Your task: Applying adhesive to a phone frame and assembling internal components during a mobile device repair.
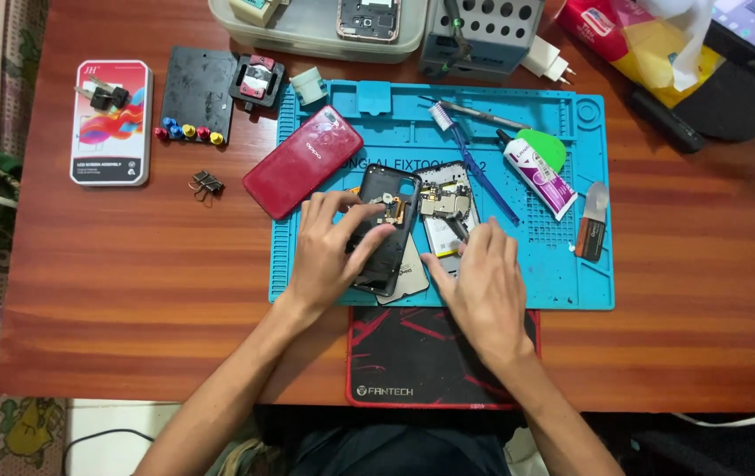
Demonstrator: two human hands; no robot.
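Blue repair mat (571,273) on wooden desk (130,291). My left hand (329,256) grips black phone frame (392,220) at mat centre, fingers curled round its edge. My right hand (483,282) pinches a small tool (457,231) against opened phone (446,207) just beside it. Red back cover (302,172) lies nearby.

**Two hands on an opened phone over a blue repair mat**

The left hand (329,251) grips a black phone frame (386,227), thumb and fingers curled over its upper part. The right hand (481,278) rests on the opened phone body (443,207) just beside it, fingertips on its lower part. Both lie on the blue mat (562,264). A red back cover (302,174) sits at the mat's left edge; a blue toothbrush (474,163) and a glue tube (538,181) lie right of the phone.
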